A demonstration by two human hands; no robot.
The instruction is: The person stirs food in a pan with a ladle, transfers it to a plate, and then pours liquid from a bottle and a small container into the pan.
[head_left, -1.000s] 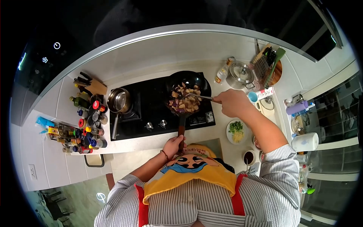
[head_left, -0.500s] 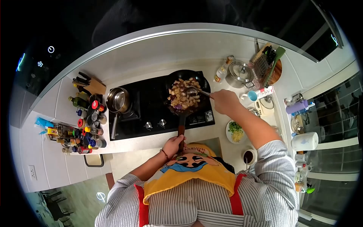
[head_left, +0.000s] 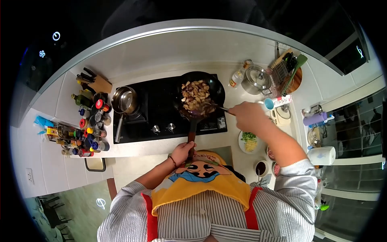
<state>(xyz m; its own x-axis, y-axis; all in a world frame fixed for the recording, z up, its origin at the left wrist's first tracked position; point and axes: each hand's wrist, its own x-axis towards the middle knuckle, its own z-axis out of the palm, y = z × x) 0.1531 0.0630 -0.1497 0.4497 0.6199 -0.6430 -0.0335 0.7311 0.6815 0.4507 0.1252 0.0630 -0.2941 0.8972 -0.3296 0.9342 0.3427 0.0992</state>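
A dark wok sits on the right burner of the black stove, and browned chunks of food fill its middle. My left hand is closed around the wok's wooden handle, which points toward me. Closed as well, my right hand grips a long-handled metal cooking spoon from the right side. The spoon's head is among the chunks at the wok's lower right, partly hidden by food. Beneath my right forearm lies a white plate of chopped green and pale yellow pieces.
A steel saucepan stands on the left burner, handle toward me. Seasoning bottles crowd the left counter by a knife block. At right are a lidded pot, a clear bottle, a blue cup and a bowl of dark sauce.
My right hand and the spoon have moved down and slightly right, from the food's middle to its lower right edge. Chunks have shifted in the wok. My left hand stays on the handle.
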